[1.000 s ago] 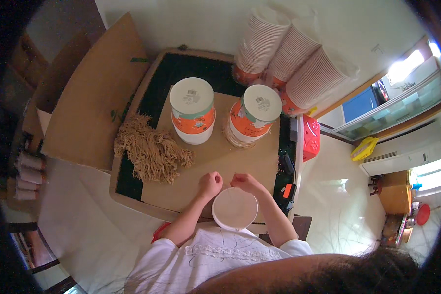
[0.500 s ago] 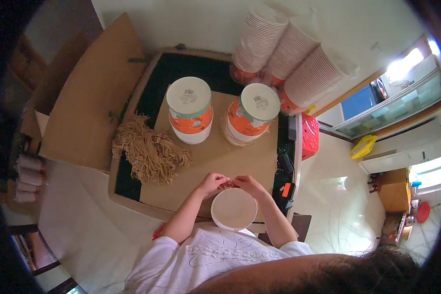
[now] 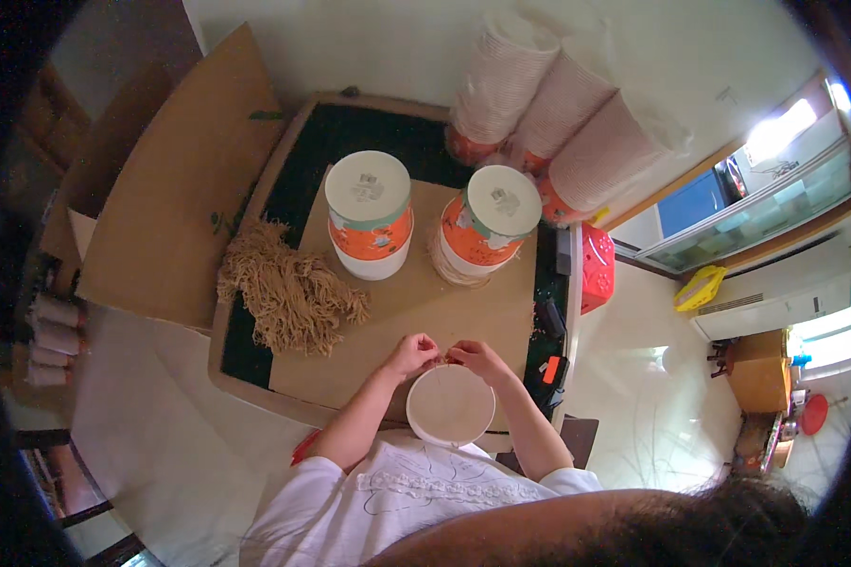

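An open white paper bucket (image 3: pixel 451 406) rests against my front at the table's near edge, its mouth facing up. Both hands meet at its far rim. My left hand (image 3: pixel 413 356) is closed in a pinch, and a thin cord seems to run from its fingertips down into the bucket. Closed as well, my right hand (image 3: pixel 479 360) has its fingertips against the rim beside the left; what they grip is too small to make out. To the left of my hands lies a loose heap of tan twisted cords (image 3: pixel 288 293).
Two upturned orange-and-white paper buckets stand beyond my hands, a left one (image 3: pixel 370 241) and a right one (image 3: pixel 482 231) with cord around its base. Tall bagged stacks of buckets (image 3: pixel 577 132) line the back. A cardboard sheet (image 3: pixel 184 189) rises at left; a red crate (image 3: pixel 597 269) sits right.
My fingertips have shifted slightly at the rim, the left hand opening a small gap from the right. The bucket stays in place; the view has tilted a little.
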The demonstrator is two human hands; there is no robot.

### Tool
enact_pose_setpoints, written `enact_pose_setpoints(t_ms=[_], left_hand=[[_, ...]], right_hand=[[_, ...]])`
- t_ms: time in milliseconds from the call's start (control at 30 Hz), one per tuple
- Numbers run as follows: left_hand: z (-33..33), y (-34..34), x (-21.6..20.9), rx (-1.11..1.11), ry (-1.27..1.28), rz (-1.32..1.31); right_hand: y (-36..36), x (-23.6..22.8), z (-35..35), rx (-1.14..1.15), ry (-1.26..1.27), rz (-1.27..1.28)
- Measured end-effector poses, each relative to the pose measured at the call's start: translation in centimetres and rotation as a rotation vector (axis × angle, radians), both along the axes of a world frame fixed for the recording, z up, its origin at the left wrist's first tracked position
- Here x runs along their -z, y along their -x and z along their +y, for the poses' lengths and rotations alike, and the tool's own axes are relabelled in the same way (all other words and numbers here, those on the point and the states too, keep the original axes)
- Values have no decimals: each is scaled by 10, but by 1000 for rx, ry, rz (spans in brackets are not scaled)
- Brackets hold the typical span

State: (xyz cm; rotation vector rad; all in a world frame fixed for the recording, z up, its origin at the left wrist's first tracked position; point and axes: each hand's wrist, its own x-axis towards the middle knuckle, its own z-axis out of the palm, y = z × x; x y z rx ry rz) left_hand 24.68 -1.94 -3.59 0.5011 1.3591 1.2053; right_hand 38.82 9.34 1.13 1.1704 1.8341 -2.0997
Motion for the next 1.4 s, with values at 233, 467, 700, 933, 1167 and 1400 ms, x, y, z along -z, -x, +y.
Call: enact_pose_setpoints(t_ms=[233,467,700,933,1167,1400], left_hand=[[4,-6,-18,-28,-33,238],[2,3,-25,106,40,-229],[0,-6,-11,41,-31,22],[-8,3,3,-124,-107,531],[-12,16,-6,82,-20,342],[-5,3,-12,261,-92,191]], right_hand=[[15,-8,-3,-150,-118,-93],[7,0,1,-39,-80,-69],[-1,5,1,-47,-46,42],[0,-18,6,-210,104,-33],[-1,-19,12,-285,48,-56],[-3,-2,3,-175,46,-81]])
